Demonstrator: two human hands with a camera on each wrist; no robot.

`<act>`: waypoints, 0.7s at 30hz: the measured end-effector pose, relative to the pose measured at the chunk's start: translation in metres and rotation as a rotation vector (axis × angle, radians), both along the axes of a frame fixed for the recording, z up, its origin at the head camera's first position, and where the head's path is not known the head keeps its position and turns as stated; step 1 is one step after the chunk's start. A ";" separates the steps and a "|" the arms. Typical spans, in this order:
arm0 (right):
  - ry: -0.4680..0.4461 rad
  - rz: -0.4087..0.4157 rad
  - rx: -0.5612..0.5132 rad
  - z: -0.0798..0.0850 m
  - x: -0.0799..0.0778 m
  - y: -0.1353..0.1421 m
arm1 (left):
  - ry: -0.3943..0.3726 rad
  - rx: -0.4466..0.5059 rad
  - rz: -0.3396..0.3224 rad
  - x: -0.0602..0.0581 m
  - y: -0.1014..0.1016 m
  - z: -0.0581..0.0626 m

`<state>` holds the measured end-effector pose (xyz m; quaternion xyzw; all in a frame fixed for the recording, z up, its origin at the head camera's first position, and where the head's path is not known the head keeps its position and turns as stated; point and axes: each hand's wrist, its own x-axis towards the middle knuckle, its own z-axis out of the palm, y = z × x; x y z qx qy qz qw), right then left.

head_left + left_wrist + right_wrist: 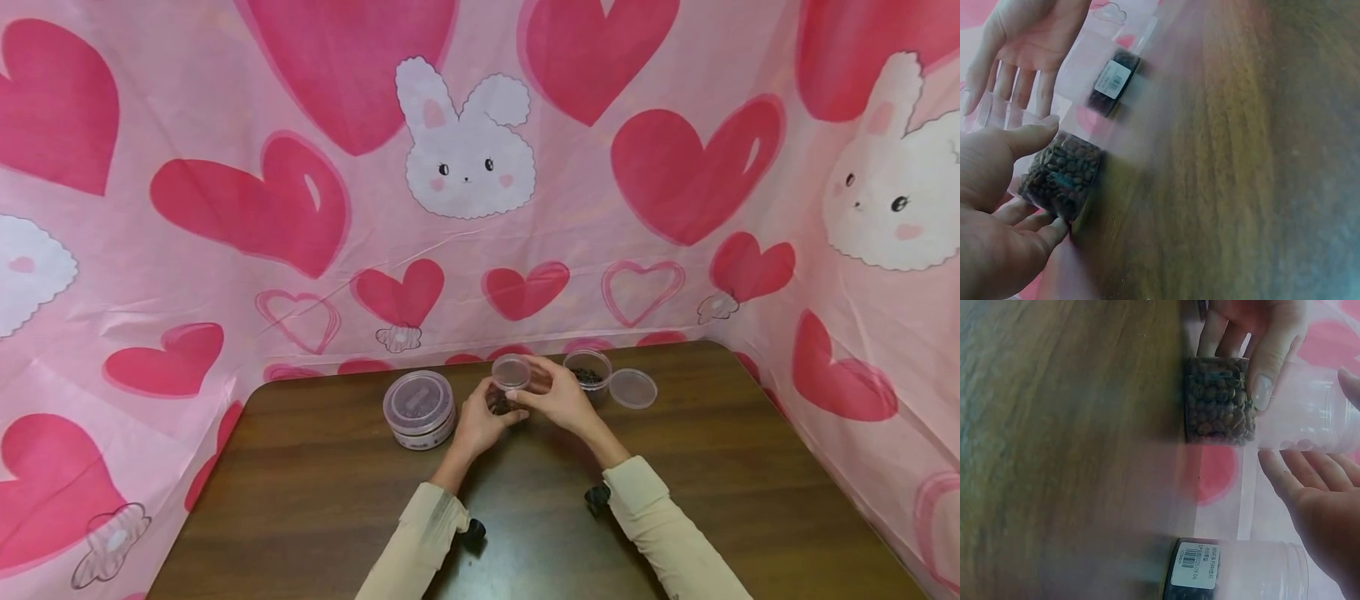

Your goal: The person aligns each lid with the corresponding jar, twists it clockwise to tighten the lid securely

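Note:
My left hand [482, 419] grips the lower part of a clear plastic jar [512, 375]. Small brown bean-like pieces [1219, 403] fill the jar's bottom, while its upper part is see-through. Around the jar's top end is my right hand [558, 398], thumb on the near side and fingers on the far side. A clear round top faces up in the head view; whether it is a loose or fastened lid I cannot tell. In the right wrist view, the left thumb presses the jar's side and the right fingers [1310, 472] lie along its upper wall.
Right of the hands stands an open clear jar [588, 367] with dark pieces and a label [1195, 565]. Beside it a clear lid [633, 389] lies flat on the wooden table [322, 500]. A wide lidded tub [420, 410] is at left. A printed pink cloth [465, 242] hangs behind.

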<state>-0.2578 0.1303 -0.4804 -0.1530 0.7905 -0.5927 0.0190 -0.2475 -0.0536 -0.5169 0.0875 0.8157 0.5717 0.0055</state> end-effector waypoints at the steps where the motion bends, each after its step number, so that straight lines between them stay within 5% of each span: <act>1: -0.005 0.000 -0.005 0.000 0.000 0.000 | -0.003 -0.004 0.002 0.000 0.000 0.000; 21: -0.014 -0.013 0.049 0.000 0.002 0.004 | -0.029 -0.017 0.029 0.002 0.003 -0.009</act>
